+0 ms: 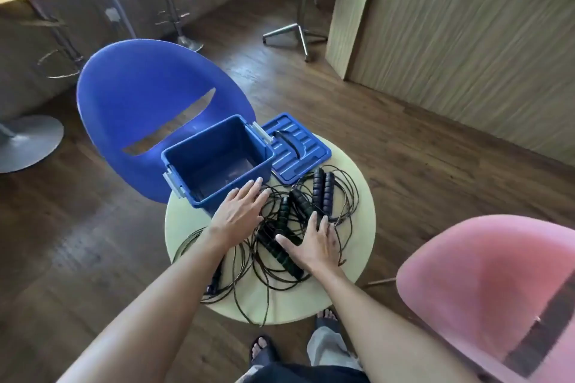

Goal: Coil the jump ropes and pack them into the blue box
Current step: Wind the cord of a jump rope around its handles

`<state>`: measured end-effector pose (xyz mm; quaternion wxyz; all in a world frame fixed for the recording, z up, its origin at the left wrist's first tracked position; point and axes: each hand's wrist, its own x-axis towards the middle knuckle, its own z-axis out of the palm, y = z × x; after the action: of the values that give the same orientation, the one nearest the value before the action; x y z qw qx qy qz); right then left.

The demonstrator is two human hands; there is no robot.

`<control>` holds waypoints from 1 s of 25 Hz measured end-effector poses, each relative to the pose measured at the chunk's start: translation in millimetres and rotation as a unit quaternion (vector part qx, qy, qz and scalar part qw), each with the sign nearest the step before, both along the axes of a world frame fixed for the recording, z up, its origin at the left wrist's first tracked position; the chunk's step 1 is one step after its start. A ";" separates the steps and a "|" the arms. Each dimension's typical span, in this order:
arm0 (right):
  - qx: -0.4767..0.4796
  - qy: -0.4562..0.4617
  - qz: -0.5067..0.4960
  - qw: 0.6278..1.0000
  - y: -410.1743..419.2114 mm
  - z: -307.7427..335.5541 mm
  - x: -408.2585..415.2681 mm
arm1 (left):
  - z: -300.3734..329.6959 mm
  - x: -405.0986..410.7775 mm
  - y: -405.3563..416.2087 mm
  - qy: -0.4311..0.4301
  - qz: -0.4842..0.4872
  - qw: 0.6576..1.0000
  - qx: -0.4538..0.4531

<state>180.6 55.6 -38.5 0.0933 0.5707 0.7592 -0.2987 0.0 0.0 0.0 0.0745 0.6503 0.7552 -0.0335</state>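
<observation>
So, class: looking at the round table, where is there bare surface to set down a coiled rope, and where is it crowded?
Bare patches: the round table's right edge beyond the rope loops, its left edge below the blue box, and a strip along the near rim. Crowded: the middle, where the tangled jump ropes lie under both hands, left hand and right hand; the lid fills the far side.

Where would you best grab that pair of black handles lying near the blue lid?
Take the pair of handles around their ribbed middles, coming from above with the right hand, which lies nearest. They lie side by side and flat on the round table, so one grip could take both; the thin cords around them would probably tangle.
</observation>
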 end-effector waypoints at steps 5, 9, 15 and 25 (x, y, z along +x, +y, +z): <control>-0.008 0.010 -0.030 0.999 12.6 -5.9 -8.3 | -10.7 4.7 50.7 0.069 -0.117 0.990 -0.043; -0.001 0.021 -0.037 0.999 20.6 -15.0 -26.8 | -27.2 7.2 82.5 0.081 -0.144 0.982 -0.096; -0.024 -0.015 -0.027 0.999 38.5 -30.2 -44.8 | -64.0 22.8 107.0 0.056 -0.158 0.976 -0.140; 0.040 -0.014 0.029 0.999 51.5 -39.7 -28.8 | -78.6 17.6 135.5 0.092 -0.248 0.950 -0.163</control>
<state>151.9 107.1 -78.2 0.0897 0.5559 0.7856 -0.2565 17.6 135.5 -78.6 0.0993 0.7903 0.5576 -0.2337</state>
